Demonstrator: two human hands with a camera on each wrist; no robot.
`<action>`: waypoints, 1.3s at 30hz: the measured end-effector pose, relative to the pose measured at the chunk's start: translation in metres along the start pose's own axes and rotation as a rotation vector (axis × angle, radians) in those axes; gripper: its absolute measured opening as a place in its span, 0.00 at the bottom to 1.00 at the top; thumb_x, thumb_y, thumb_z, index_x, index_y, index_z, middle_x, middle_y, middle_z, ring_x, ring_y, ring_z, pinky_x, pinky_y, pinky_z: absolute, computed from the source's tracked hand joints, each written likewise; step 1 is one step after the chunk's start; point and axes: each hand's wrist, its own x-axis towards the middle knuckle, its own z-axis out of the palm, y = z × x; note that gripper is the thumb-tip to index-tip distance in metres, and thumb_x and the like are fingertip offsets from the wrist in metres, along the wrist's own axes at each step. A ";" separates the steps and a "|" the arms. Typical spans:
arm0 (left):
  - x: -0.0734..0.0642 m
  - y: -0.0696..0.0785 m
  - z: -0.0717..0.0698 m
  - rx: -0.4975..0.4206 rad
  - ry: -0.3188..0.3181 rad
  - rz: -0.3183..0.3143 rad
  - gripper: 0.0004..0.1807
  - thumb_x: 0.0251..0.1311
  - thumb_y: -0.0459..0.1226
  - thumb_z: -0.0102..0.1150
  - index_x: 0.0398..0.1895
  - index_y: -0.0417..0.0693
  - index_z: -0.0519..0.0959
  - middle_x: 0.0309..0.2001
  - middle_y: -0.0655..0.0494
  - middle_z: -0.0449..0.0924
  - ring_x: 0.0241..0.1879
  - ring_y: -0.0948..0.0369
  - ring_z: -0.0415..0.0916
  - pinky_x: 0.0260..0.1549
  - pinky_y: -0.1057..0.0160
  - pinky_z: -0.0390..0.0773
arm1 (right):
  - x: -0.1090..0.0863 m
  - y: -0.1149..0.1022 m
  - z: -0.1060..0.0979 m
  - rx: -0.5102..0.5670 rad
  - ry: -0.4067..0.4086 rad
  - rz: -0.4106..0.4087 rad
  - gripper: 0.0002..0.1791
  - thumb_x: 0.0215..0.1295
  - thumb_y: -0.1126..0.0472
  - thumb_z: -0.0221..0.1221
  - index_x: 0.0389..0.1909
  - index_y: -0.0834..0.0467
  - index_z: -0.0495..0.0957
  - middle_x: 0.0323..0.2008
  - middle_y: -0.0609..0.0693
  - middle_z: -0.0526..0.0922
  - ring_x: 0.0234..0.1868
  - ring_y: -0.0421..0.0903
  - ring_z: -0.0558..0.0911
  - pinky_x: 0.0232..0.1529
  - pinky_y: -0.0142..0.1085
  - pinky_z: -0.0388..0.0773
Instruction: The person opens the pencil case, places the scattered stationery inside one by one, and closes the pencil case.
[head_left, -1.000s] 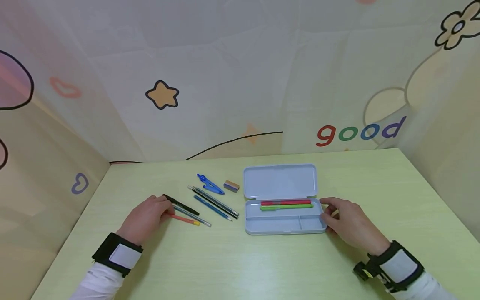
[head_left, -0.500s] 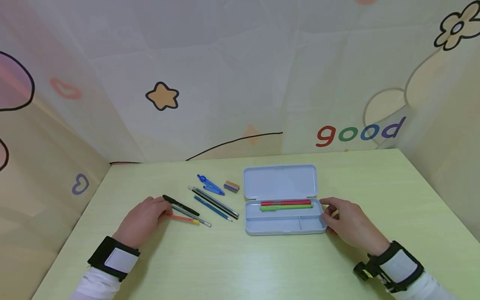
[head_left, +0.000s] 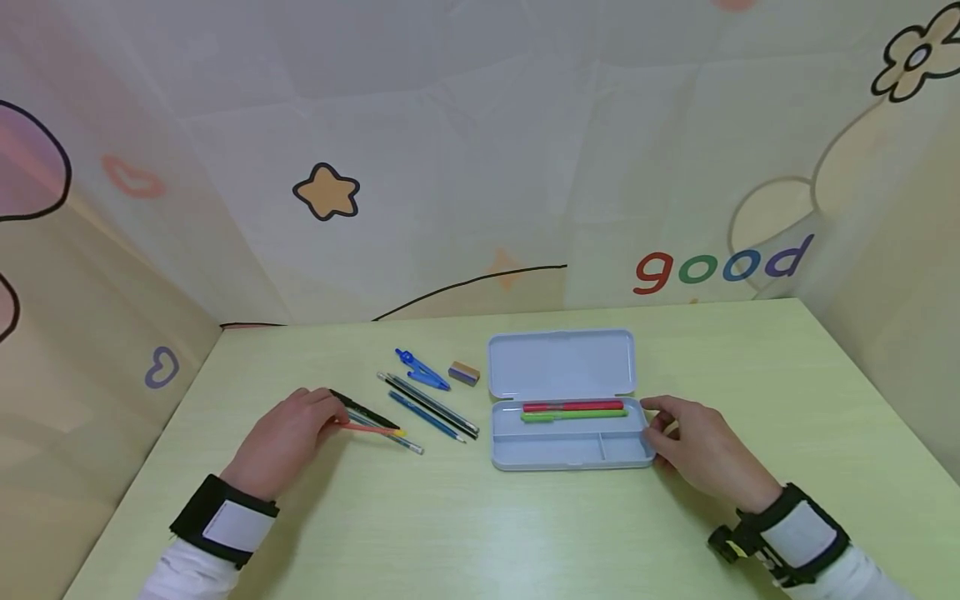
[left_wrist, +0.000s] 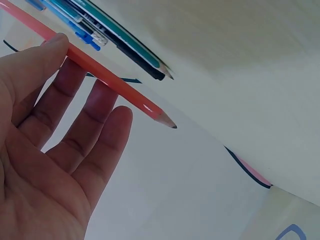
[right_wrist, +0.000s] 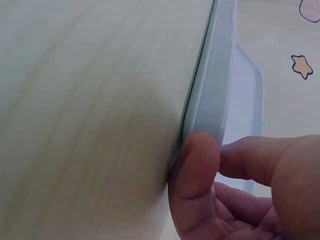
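Note:
My left hand [head_left: 288, 437] pinches an orange pencil [left_wrist: 115, 82] between thumb and fingers; its sharpened tip points back past the hand and its yellow end towards the case. Beneath it lie a black pen [head_left: 367, 410] and a teal pencil [left_wrist: 127, 42]. My right hand [head_left: 705, 446] grips the right end of an open, pale blue pencil case [head_left: 543, 452], thumb and index finger at the edge in the right wrist view. In the case's back compartment are a red pen [head_left: 585, 407] and a green pen [head_left: 585, 413]; the front compartments hold nothing.
Between left hand and case lie several pencils [head_left: 431, 404], slanting side by side. Behind them are a blue compass [head_left: 422, 369] and a small eraser [head_left: 463, 372]. A printed cloth [head_left: 465, 167] hangs along the table's back and sides.
My left hand has raised the orange pencil off the table; its yellow end now overlaps the teal pencil and black pen in view. The right hand and case stay put.

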 end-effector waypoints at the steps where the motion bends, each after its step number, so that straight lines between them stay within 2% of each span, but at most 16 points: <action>1: 0.000 0.002 -0.001 0.000 0.005 0.002 0.12 0.59 0.26 0.75 0.34 0.53 0.84 0.37 0.64 0.82 0.35 0.61 0.73 0.36 0.58 0.81 | 0.000 0.000 0.000 0.000 0.001 -0.002 0.27 0.75 0.65 0.63 0.70 0.71 0.71 0.39 0.54 0.80 0.28 0.45 0.79 0.26 0.32 0.76; 9: 0.003 0.013 -0.004 -0.005 0.046 0.017 0.12 0.59 0.27 0.76 0.36 0.52 0.85 0.35 0.65 0.80 0.36 0.62 0.72 0.36 0.61 0.81 | 0.000 0.002 0.001 0.004 -0.002 -0.015 0.27 0.76 0.65 0.63 0.70 0.72 0.70 0.39 0.53 0.80 0.28 0.45 0.79 0.25 0.33 0.75; 25: 0.013 0.033 -0.007 -0.004 0.036 0.028 0.09 0.61 0.29 0.76 0.40 0.49 0.87 0.37 0.62 0.81 0.38 0.60 0.73 0.39 0.60 0.82 | -0.001 0.000 0.000 0.012 -0.010 -0.003 0.27 0.76 0.65 0.63 0.70 0.71 0.70 0.40 0.54 0.80 0.28 0.45 0.79 0.26 0.33 0.77; 39: 0.023 0.053 -0.011 0.009 0.060 0.057 0.10 0.58 0.29 0.78 0.40 0.47 0.87 0.37 0.60 0.82 0.38 0.60 0.74 0.39 0.61 0.84 | -0.001 0.000 -0.001 0.005 -0.003 -0.020 0.27 0.76 0.64 0.63 0.70 0.71 0.71 0.39 0.53 0.80 0.28 0.45 0.78 0.25 0.33 0.76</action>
